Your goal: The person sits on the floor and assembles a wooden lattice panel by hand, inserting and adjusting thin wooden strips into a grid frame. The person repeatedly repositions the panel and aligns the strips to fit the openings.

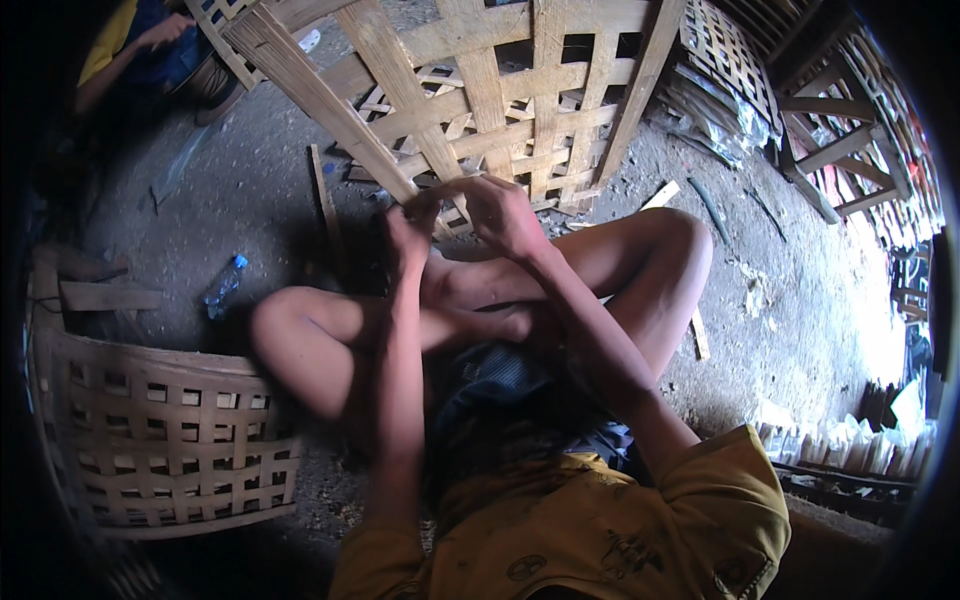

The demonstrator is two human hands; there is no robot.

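Note:
A large woven bamboo panel (487, 95) with wooden side rails stands in front of me, leaning and narrowing toward its lower end. My left hand (408, 232) is closed at the bottom end of the left rail, its fingertips wrapped round the corner. Beside it, my right hand (505, 215) is in front of the lower lattice. The right fingers are bent and pressed together toward the left hand; whatever lies between them is hidden. Both hands are above my crossed legs (480, 285).
A woven bamboo basket-like piece (180, 440) sits at my left. A clear plastic bottle (227, 285) with a blue cap lies on the dirt floor. Another person (150, 60) is at the far left. Stacked bamboo panels (715, 95) and a wooden frame (840, 150) stand at the right.

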